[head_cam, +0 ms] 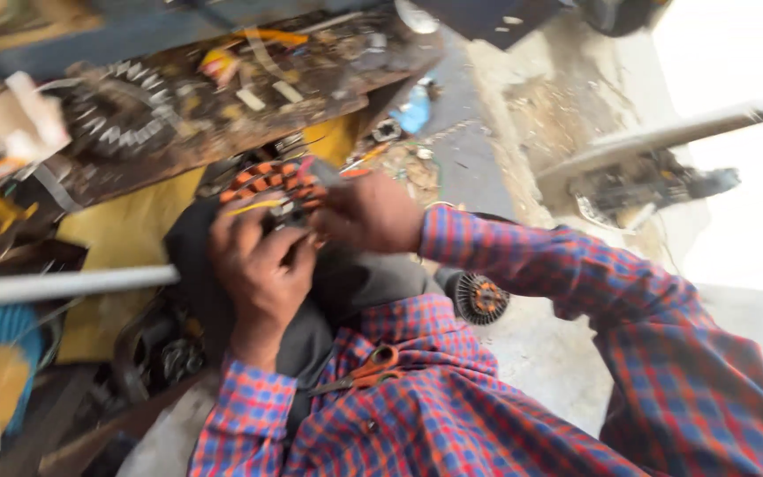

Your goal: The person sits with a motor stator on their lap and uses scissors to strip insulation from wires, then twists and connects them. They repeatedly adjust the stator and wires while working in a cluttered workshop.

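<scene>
Two surfaces frame my view: a cluttered wooden bench [222, 106] at eleven o'clock and a dusty concrete floor [540, 353] at four. My left hand [262, 274] and right hand [368, 212] both clench the copper-wound stator [275, 181] on my lap, centre frame.

Left hand [262, 269] and right hand [368, 212] close together, fingers curled.

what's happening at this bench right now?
A person in a checked shirt has both hands on a round motor coil wound with orange copper wire, held over their lap. The left hand supports it from below; the right hand works at its edge. Orange-handled scissors rest on the lap. Another wound coil sits by the right elbow, and a toothed metal ring lies on the cluttered board.
</scene>
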